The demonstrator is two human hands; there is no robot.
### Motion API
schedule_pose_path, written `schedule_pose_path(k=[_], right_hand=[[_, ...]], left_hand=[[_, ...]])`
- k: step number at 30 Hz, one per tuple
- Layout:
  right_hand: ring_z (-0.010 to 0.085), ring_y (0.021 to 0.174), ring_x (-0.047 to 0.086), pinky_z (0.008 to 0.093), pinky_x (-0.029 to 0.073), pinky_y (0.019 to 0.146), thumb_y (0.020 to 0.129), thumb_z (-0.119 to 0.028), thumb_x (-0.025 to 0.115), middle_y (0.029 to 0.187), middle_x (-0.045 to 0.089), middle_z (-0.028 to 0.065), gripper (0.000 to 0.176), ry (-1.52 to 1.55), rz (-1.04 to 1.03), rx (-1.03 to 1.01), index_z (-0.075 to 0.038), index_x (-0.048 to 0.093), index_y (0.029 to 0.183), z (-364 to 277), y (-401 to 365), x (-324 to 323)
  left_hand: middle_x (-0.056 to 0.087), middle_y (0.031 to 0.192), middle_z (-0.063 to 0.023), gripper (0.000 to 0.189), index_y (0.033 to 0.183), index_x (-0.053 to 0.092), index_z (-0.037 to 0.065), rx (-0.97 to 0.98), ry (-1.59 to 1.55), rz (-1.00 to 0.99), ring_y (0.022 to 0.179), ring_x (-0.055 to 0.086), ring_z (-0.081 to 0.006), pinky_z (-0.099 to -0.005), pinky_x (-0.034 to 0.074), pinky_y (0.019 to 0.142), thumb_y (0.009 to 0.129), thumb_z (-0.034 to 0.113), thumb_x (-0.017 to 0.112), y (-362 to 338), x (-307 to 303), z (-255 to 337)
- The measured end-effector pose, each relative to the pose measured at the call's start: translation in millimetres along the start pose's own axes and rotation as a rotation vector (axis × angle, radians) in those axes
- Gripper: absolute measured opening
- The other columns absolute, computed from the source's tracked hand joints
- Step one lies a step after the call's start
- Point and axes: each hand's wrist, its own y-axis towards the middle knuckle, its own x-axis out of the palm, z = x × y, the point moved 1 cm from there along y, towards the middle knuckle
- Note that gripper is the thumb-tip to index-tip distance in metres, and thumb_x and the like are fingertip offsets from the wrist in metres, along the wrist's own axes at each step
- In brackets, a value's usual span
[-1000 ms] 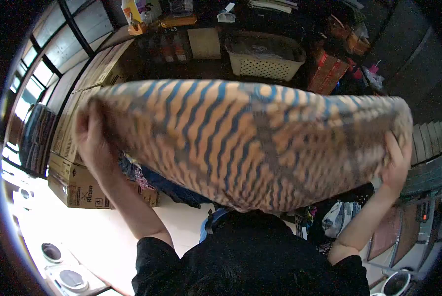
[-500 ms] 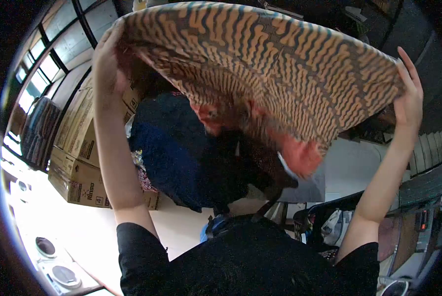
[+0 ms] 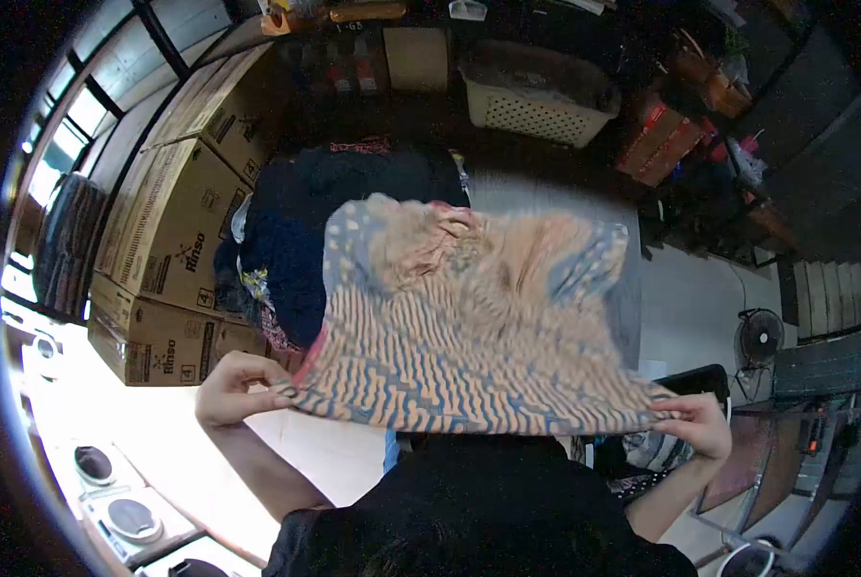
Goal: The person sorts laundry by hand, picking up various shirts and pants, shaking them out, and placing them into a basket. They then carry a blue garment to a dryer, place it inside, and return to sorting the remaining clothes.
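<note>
A patterned cloth (image 3: 469,356), orange with wavy blue-grey bands, stretches across in front of my body. Pinched at its near left corner is my left hand (image 3: 243,388), fingers closed on the edge. My right hand (image 3: 695,423) grips the near right corner the same way. The cloth's far part billows in the air and is blurred, with pale blue dotted patches near its far corners. Behind it on the left lies a heap of dark clothes (image 3: 300,231), partly hidden by the cloth. Whether the cloth touches the grey table (image 3: 546,192) beneath cannot be made out.
Rinso cardboard boxes (image 3: 175,245) are stacked at the left. A white perforated basket (image 3: 541,111) stands at the back, with a red box (image 3: 656,139) to its right. A small fan (image 3: 760,337) is at the right. Front-loading machines (image 3: 127,519) sit lower left.
Both hands have come down from overhead to waist height, still gripping the cloth's corners. The cloth has swung down and spread outward, away from my body.
</note>
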Motion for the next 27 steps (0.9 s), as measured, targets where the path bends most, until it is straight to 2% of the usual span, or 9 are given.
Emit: schedule_pose_path(k=[2,5,9,11,13,15,17,19,27], right_hand=[[0.0120,0.077,0.064,0.0244,0.051,0.069,0.072,0.004,0.072,0.090,0.069,0.0094,0.029,-0.048,-0.131,0.084,0.008,0.068,0.100,19,17,4],[0.0108,0.076,0.063,0.0241,0.051,0.068,0.078,-0.002,0.071,0.086,0.069,0.0073,0.024,-0.006,-0.066,0.029,0.007,0.069,0.100,27,51,5],[0.0084,0.084,0.060,0.0219,0.048,0.072,0.084,-0.006,0.066,0.092,0.067,0.0056,0.033,0.020,0.326,-0.323,0.006,0.062,0.115,23,136,3],[0.0174,0.100,0.061,0.0291,0.048,0.086,0.085,-0.010,0.066,0.110,0.065,0.0131,0.050,-0.013,0.526,-0.273,0.007,0.050,0.129,23,180,23],[0.0306,0.117,0.054,0.0378,0.042,0.100,0.082,-0.016,0.069,0.126,0.056,0.0221,0.066,-0.560,0.648,-0.474,0.005,0.040,0.137,31,202,55],[0.0383,0.122,0.049,0.0403,0.037,0.105,0.080,-0.027,0.072,0.132,0.050,0.0253,0.075,-0.566,0.446,-0.322,0.000,0.037,0.140,20,201,92],[0.0392,0.133,0.036,0.0477,0.030,0.110,0.077,-0.041,0.072,0.143,0.038,0.0248,0.086,-0.654,0.278,-0.498,-0.004,0.033,0.143,65,220,127],[0.0406,0.140,0.021,0.0583,0.022,0.110,0.076,-0.052,0.069,0.152,0.022,0.0218,0.097,-0.902,0.033,-0.295,-0.007,0.023,0.148,63,203,162],[0.0412,0.142,0.014,0.0618,0.013,0.110,0.072,-0.049,0.073,0.155,0.014,0.0193,0.103,-1.033,0.239,-0.414,-0.011,0.018,0.150,94,205,202]], left_hand=[[0.067,0.082,-0.0050,0.015,0.085,0.065,-0.004,-0.242,-0.054,0.005,0.077,0.060,-0.0091,-0.0243,0.049,0.070,0.080,0.007,0.074,14,4,-11],[0.063,0.081,-0.0003,0.014,0.085,0.065,-0.001,-0.203,-0.117,0.062,0.077,0.058,-0.0071,-0.0228,0.047,0.070,0.085,0.013,0.070,57,-2,-32],[0.064,0.086,-0.0010,0.023,0.091,0.063,-0.001,0.086,-0.036,0.558,0.081,0.058,-0.0071,-0.0216,0.047,0.073,0.089,0.022,0.066,146,-27,-49],[0.064,0.099,-0.0091,0.032,0.105,0.058,-0.002,0.172,0.030,0.929,0.089,0.060,-0.0159,-0.0282,0.048,0.080,0.087,0.023,0.066,195,-8,-56],[0.057,0.118,-0.0199,0.053,0.122,0.050,-0.002,0.473,0.778,1.121,0.105,0.058,-0.0300,-0.0371,0.045,0.091,0.081,0.025,0.071,224,18,-78],[0.043,0.135,-0.0259,0.079,0.140,0.037,0.004,0.355,0.636,0.481,0.127,0.041,-0.0409,-0.0482,0.035,0.104,0.075,0.028,0.075,221,57,-63],[0.034,0.144,-0.0239,0.093,0.147,0.027,0.011,0.342,0.809,0.307,0.135,0.030,-0.0423,-0.0569,0.025,0.109,0.072,0.033,0.076,217,111,-99],[0.028,0.149,-0.0216,0.098,0.150,0.020,0.014,0.253,1.021,0.176,0.140,0.022,-0.0418,-0.0634,0.018,0.109,0.071,0.036,0.075,202,150,-122],[0.031,0.149,-0.0178,0.089,0.148,0.025,0.016,0.124,1.078,0.236,0.138,0.027,-0.0392,-0.0644,0.022,0.107,0.074,0.026,0.072,217,164,-158]])
